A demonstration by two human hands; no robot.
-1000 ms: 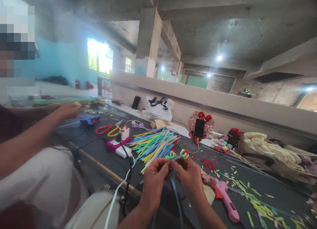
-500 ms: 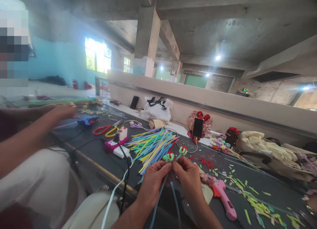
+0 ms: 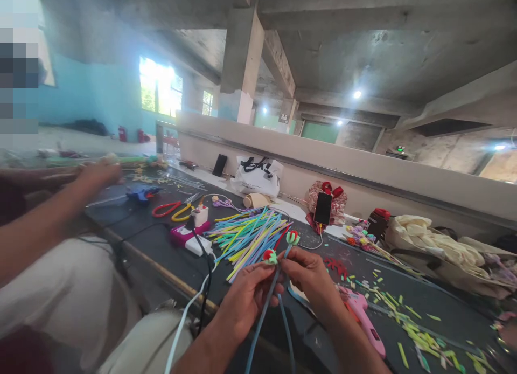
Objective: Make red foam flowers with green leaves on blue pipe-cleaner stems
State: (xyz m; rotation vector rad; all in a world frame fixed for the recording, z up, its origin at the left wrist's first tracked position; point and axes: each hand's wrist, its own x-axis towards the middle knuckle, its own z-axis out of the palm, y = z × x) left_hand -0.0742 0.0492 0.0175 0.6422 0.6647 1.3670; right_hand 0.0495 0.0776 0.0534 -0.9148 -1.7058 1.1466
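Observation:
My left hand (image 3: 247, 292) is closed on a small pipe-cleaner flower (image 3: 270, 256) with a red centre and mint-green tips, tilted to the left. Close beside it, my right hand (image 3: 304, 271) pinches the blue stem of a second pipe-cleaner flower (image 3: 293, 237), also red and mint green, which stands nearly upright. Two blue stems (image 3: 264, 314) hang below my hands toward the lower edge of the view. The fingers partly hide where each stem passes. Behind the flowers lies a pile of coloured pipe cleaners (image 3: 252, 234) on the dark table (image 3: 335, 331).
A pink glue gun (image 3: 369, 325) lies right of my right arm, among cut pipe-cleaner bits (image 3: 420, 336). On the left are a power strip (image 3: 189, 239) with cables and scissors (image 3: 180, 213). A co-worker's arm (image 3: 60, 217) reaches in. A phone (image 3: 323, 209) leans at the back.
The left flower has tilted left and turned, showing more red. Both flowers have moved slightly left, and my left fingers have opened out a little beneath the stems.

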